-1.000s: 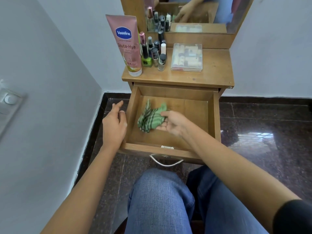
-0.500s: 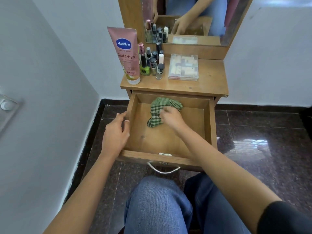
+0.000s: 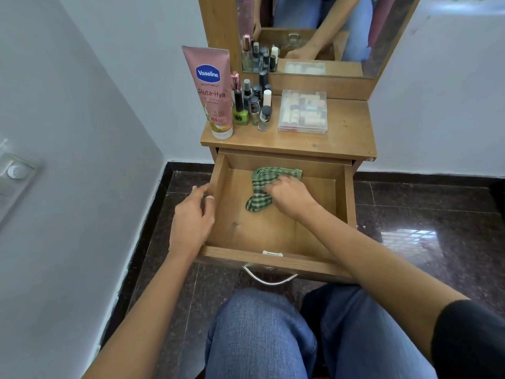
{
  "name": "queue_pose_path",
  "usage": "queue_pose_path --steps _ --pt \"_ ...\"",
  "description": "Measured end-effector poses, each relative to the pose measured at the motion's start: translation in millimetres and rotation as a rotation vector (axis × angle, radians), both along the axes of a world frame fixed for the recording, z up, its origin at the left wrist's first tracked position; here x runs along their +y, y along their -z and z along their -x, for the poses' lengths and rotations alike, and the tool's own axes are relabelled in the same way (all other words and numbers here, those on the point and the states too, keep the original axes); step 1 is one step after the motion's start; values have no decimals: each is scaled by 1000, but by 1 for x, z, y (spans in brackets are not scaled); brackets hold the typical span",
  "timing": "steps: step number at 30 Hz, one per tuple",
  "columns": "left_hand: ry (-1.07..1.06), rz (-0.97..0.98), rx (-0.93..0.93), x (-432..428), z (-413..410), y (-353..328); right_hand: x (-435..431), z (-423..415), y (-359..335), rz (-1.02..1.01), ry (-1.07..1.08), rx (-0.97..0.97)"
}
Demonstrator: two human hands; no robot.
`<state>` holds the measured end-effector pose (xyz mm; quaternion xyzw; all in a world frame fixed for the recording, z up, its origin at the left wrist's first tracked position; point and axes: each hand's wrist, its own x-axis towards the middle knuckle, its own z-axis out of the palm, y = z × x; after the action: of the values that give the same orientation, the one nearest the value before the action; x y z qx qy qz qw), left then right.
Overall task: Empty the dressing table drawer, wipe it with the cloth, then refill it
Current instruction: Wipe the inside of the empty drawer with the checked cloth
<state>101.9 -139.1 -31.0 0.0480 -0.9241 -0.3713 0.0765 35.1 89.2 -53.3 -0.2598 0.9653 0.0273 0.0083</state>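
Drawer [image 3: 237,254]: pulled fully out of the dressing table [image 3: 347,138]. Wood-grain laminate, rectangular, long axis running front to back towards the seated person; curved metal handle [image 3: 270,279] on its front face. Cloth [image 3: 259,184]: green check weave, bunched, lying on the drawer floor in the rear half, left of centre. Its long axis runs diagonally, from the back wall down towards the front left, with the narrow end pointing front-left. Right hand [image 3: 292,197]: palm down on the cloth, fingers curled and close together, gripping the fabric against the floor panel. Left hand [image 3: 191,218]: holds the drawer's left wall, thumb on the top edge, fingers bent on the outer face. On the tabletop: pink squeeze tube [image 3: 211,91] standing on its white cap, reading "Vaseline", "Gluta-Hya", "10X". Beside it, a tight cluster of small nail-polish bottles [image 3: 255,103], one bright green [image 3: 240,116]. To the right of those, a flat clear plastic case [image 3: 303,112] with rows of small compartments. Mirror [image 3: 314,31] behind. Floor [image 3: 426,209] is dark, polished, speckled stone. The person wears blue denim.
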Motion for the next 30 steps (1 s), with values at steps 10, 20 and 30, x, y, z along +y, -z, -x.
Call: queue_pose_path --steps 10,20,30 --pt "-14 11 1 1 0 -1 -1 -18 -30 828 662 -32" --pt "-5 -14 -1 1 -1 -3 -22 3 -38 1712 1348 -213" --pt "-21 -65 -8 2 -1 -6 -4 -17 5 417 235 152"
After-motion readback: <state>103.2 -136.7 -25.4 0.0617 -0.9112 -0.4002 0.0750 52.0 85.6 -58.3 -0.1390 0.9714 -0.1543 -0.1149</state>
